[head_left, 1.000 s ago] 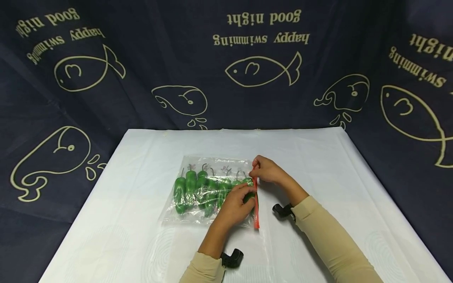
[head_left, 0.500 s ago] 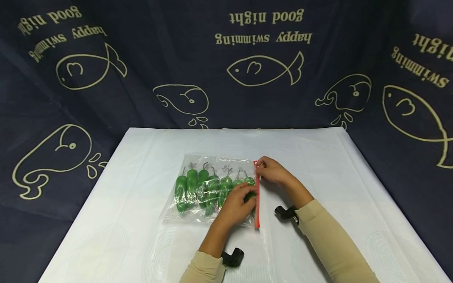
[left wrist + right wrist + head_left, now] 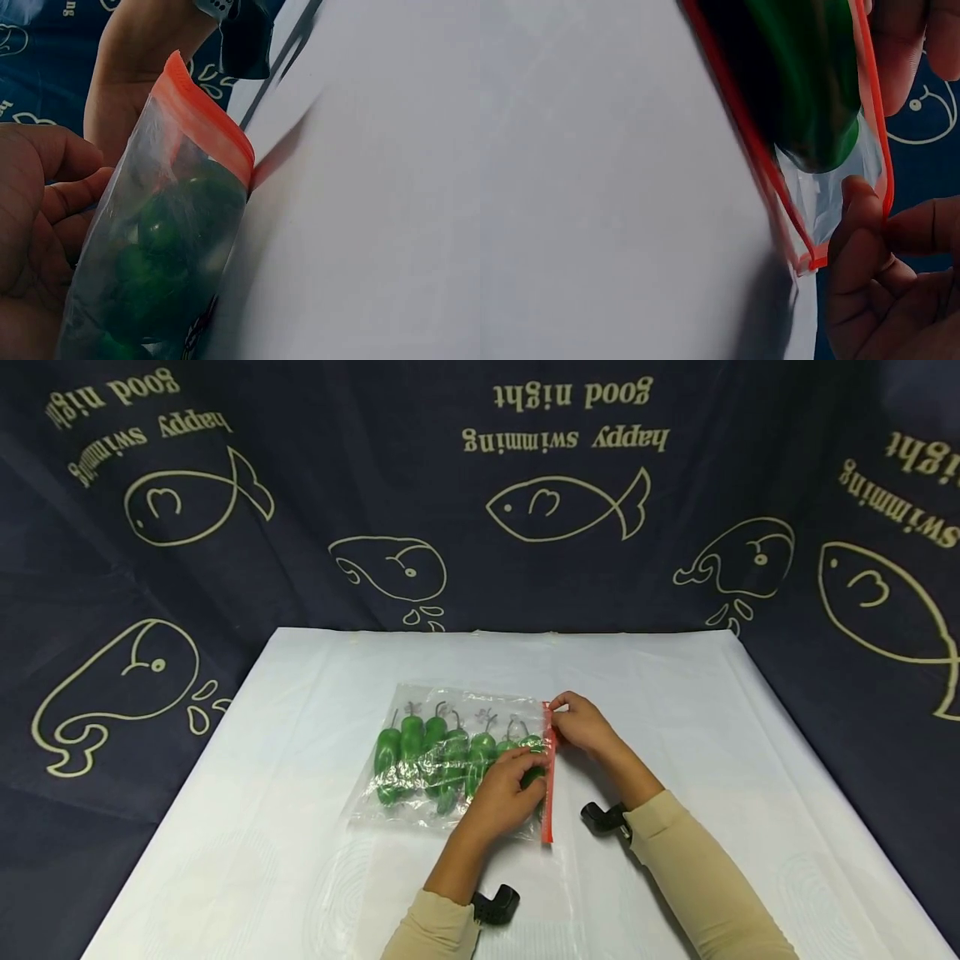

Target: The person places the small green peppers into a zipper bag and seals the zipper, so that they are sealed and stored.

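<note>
A clear zip bag (image 3: 375,814) with a red zip strip (image 3: 548,810) lies flat, holding several long green peppers (image 3: 387,760). Its mouth faces right; in the right wrist view the two red edges stand apart, with a pepper (image 3: 814,90) just inside. My left hand (image 3: 501,793) rests on the bag near the mouth, fingers loosely bent, touching the upper film. At the strip's far end my right hand (image 3: 581,724) pinches the upper red edge between thumb and finger, as the right wrist view shows. The left wrist view has the left hand (image 3: 37,210) beside the bulging bag.
The bag lies on a white-covered table (image 3: 225,777). A dark blue curtain (image 3: 450,485) with fish and whale drawings hangs behind and at the sides. Each wrist carries a black camera mount (image 3: 603,818).
My right hand has shifted slightly outward along the strip's far end, and the strip's far corner, pulled up and covered before, now shows flatter. The left hand keeps its place on the bag.
</note>
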